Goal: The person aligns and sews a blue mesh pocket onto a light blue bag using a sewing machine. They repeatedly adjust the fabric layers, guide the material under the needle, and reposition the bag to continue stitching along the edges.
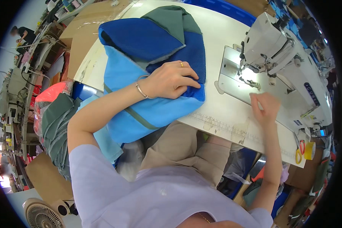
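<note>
A fabric piece in light blue (129, 72), dark blue mesh (144, 36) and grey-green (171, 19) lies partly folded on the white table, its near part hanging over the edge. My left hand (171, 80) rests on it near its right edge, fingers spread and slightly bent, pressing the cloth down. To the right, my right hand (266, 108) is over the table, just in front of the sewing machine's metal plate (231, 70). Its fingers are curled, with thumb and forefinger close together; anything between them is too small to make out. The white sewing machine (269, 41) has its lamp lit at the needle.
Yellow-handled scissors (299, 154) and a yellow tape roll (310, 151) sit at the table's right corner. Stacked grey-green cloth pieces (59, 125) hang at my left. Blue crates (231, 11) stand behind the table (212, 34). A fan (43, 214) is at lower left. Another person works far left.
</note>
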The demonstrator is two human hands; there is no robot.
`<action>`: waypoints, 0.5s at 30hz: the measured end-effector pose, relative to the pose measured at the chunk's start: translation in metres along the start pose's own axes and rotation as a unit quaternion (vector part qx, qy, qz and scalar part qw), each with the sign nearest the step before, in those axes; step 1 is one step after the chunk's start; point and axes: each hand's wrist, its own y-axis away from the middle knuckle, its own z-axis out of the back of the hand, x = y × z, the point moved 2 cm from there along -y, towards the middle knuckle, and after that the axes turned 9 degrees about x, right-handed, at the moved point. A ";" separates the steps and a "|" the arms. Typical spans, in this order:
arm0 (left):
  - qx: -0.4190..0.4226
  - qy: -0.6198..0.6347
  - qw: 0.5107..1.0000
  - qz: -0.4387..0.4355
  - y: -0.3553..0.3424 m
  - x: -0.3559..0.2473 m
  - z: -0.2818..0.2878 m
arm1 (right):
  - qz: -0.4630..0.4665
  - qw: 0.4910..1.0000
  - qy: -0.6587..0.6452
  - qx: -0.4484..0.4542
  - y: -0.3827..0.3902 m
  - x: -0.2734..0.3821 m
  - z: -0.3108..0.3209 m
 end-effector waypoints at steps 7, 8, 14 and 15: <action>0.055 -0.025 0.998 0.028 0.018 -0.067 0.065 | 0.044 0.997 -0.065 0.017 0.054 0.110 0.022; 0.083 -0.028 0.994 0.059 0.026 -0.077 0.071 | 0.035 0.996 -0.080 0.017 0.059 0.119 0.022; 0.156 0.049 0.971 0.174 0.062 -0.066 0.059 | 0.010 0.992 -0.120 0.024 0.035 0.127 0.013; 0.158 0.078 0.968 0.176 0.054 -0.077 0.064 | 0.001 0.993 -0.117 0.021 0.025 0.129 0.010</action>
